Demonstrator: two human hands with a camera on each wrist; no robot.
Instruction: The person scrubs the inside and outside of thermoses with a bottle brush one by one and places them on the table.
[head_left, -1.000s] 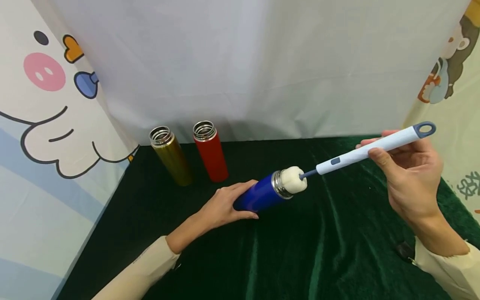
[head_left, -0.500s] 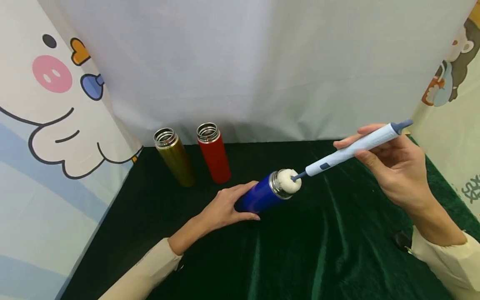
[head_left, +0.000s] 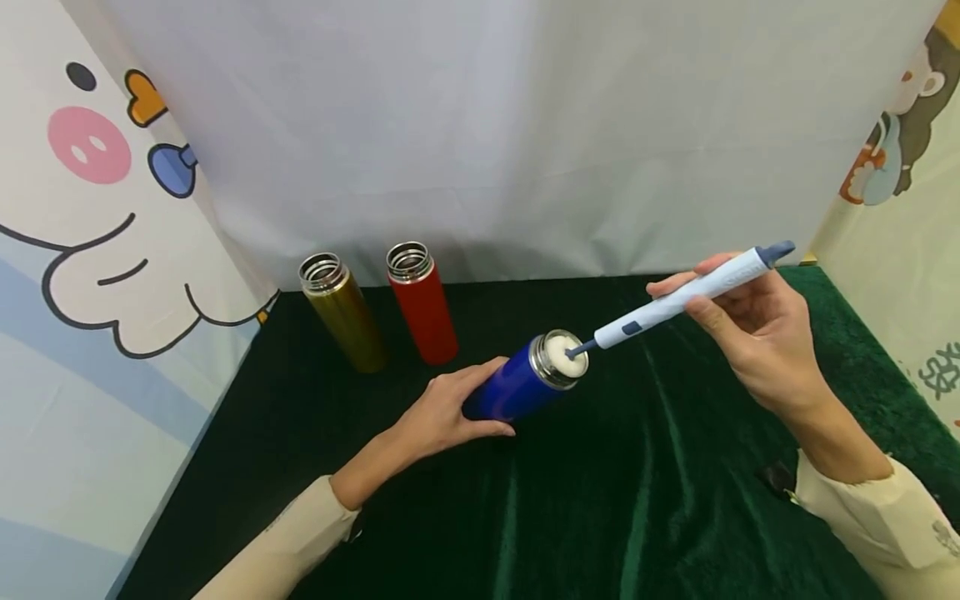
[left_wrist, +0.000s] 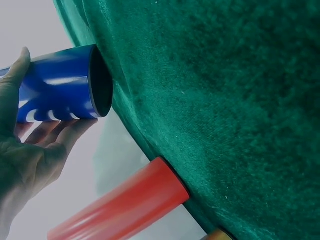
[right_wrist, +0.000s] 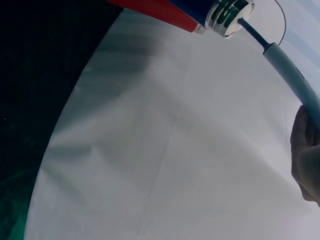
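Note:
My left hand point(head_left: 442, 410) grips a blue bottle point(head_left: 513, 390) around its lower body, tilted with its metal mouth up and to the right. In the left wrist view the base of the blue bottle point(left_wrist: 60, 82) shows, thumb on one side and fingers on the other. My right hand point(head_left: 765, 337) pinches the pale blue handle of a bottle brush point(head_left: 675, 302) between thumb and fingers. The brush's white sponge head point(head_left: 561, 355) sits inside the bottle's mouth, its end level with the rim. In the right wrist view the dark shaft of the brush point(right_wrist: 255, 35) enters the mouth.
A gold bottle point(head_left: 347, 321) and a red bottle point(head_left: 425, 308), both lidless, stand upright to the left at the back. Dark green velvet cloth point(head_left: 585, 500) covers the table. Behind it hangs a white curtain point(head_left: 480, 142), with cartoon-printed sheets point(head_left: 105, 250) at the sides.
My right hand has moved left and slightly down, pushing the sponge head from bulging out of the mouth to inside it. The handle has turned a little. The left hand stays around the bottle.

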